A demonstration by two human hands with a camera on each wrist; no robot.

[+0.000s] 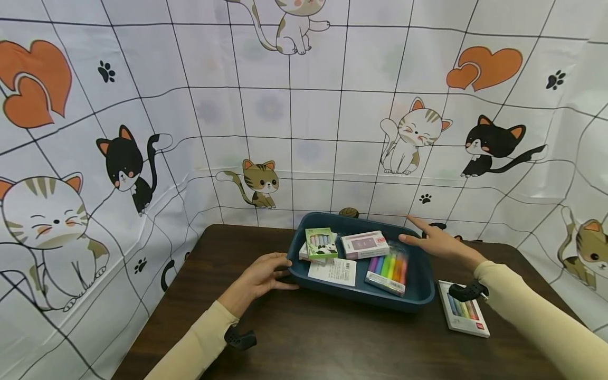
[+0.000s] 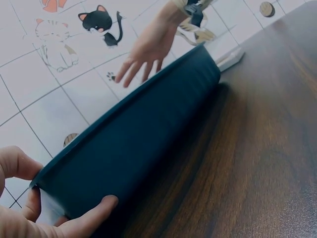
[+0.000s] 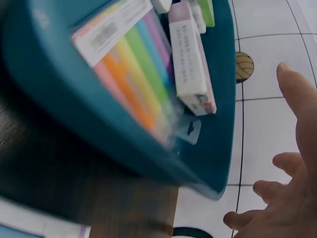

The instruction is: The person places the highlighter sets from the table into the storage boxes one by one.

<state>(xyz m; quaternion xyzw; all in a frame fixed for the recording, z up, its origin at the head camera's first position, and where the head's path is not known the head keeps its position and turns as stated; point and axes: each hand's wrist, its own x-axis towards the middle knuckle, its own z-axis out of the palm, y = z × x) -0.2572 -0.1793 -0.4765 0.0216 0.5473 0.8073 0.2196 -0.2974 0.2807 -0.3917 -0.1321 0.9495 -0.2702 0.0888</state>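
Note:
A teal plastic bin (image 1: 361, 298) rests on the table, with several small packs inside. My left hand (image 1: 263, 275) grips its left end; in the left wrist view the thumb (image 2: 101, 210) presses the outer wall while other fingers curl at the rim. My right hand (image 1: 434, 241), fingers straight and spread, is by the bin's back right corner with nothing in it. Inside the bin are a pack of rainbow-coloured markers (image 1: 388, 270), a pink-and-white box (image 1: 364, 245), a green panda box (image 1: 322, 243) and a white card with printed text (image 1: 334, 271).
On the table right of the bin, under my right forearm, lies a white box with coloured sticks pictured on it (image 1: 467, 323). The dark wooden table (image 1: 304, 343) ends at a cat-printed white cloth (image 1: 313, 132) behind and at both sides.

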